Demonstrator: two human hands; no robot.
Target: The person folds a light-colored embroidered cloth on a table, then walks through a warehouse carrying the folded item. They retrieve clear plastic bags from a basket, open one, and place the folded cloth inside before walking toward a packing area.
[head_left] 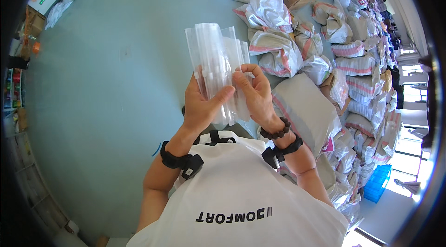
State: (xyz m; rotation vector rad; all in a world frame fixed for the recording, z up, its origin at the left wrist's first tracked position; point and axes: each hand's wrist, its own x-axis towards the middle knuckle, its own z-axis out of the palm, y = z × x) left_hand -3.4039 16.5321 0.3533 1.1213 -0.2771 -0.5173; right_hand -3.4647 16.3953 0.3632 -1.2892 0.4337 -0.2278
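1 stack clr. plastic bags (214,54), qty. unclear, held up over the floor (102,89): our L hand (200,105) clamped on its left edge, our R hand (257,96) gripping its right edge. We also list wht. sacks (278,52), some w/ pink stripes, piled along the floor's right side.
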